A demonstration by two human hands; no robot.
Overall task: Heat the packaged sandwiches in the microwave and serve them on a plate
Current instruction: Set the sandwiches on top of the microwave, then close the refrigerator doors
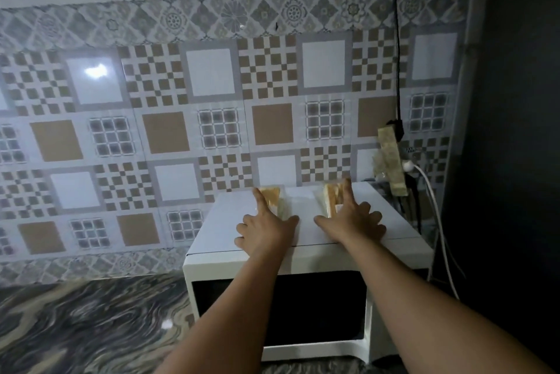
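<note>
Left hand [266, 229] covers near end of left sandwich [271, 195]; can't tell if my fingers grip or just rest. Right hand [353, 220] hides most of right sandwich [331, 196]; same doubt. Wrapping too blurred to make out. Both my forearms cut by bottom edge. Microwave [303, 252] door dark, can't see inside. Power strip [391, 158] blurred, sockets unreadable.

The microwave [303, 255] is white with a black door. The surface [91, 328] swirls grey and beige. Wall tiles [212, 100] show tan, grey and white checks.
</note>
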